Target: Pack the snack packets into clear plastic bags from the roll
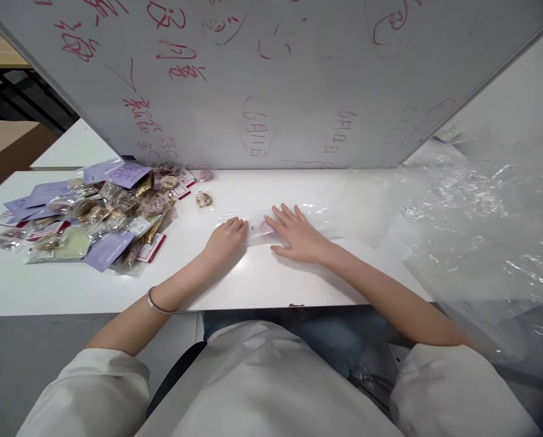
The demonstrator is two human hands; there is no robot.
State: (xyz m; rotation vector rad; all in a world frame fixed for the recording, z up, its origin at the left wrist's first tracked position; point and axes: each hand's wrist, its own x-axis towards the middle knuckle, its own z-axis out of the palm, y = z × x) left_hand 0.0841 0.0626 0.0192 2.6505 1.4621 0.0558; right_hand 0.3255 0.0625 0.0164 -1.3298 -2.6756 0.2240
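head view: set back from the front edge of the white desk (262, 285) lies a clear, flat plastic sleeve (256, 237) with a small pinkish item (265, 227). the left hand (227, 240) is curled at its left end; whether it pinches, i cannot tell. the right hand (299, 237) spreads wide over it, gripping nothing. smoothing seems in hand; next calls for steady left fingertips.

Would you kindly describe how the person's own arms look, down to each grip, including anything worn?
Loose, off-white fabric short sleeves cover both upper arms. A thin, silver-coloured round bangle circles the left forearm; none shows on the right forearm. The left grip and right grip are bare, ungloved hands.
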